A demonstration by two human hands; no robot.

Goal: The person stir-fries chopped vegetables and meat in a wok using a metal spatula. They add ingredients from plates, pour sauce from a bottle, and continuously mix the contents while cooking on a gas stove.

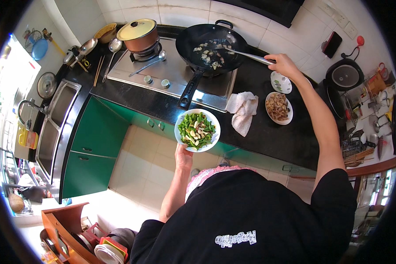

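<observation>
My left hand [183, 156] grips the rim of a white plate [217, 133] in front of the stove. Chopped green vegetables [188, 127] with pale sliced pieces, perhaps garlic, lie on it. At the upper right, my right hand [282, 65] is closed around the handle of a metal spatula [250, 56], whose head rests inside a black wok [188, 43]. Small pale pieces [206, 56] are scattered over the bottom of the wok, which sits on the right burner with its long handle [190, 90] pointing towards me. The plate is close to the end of that handle.
A brown pot [142, 43] with a yellow lid stands on the left burner, a ladle [161, 56] beside it. Right of the gas stove [135, 71] lie a white towel [243, 110], a plate of sliced food [278, 107] and a patterned bowl [280, 82]. The sink [64, 102] is at left.
</observation>
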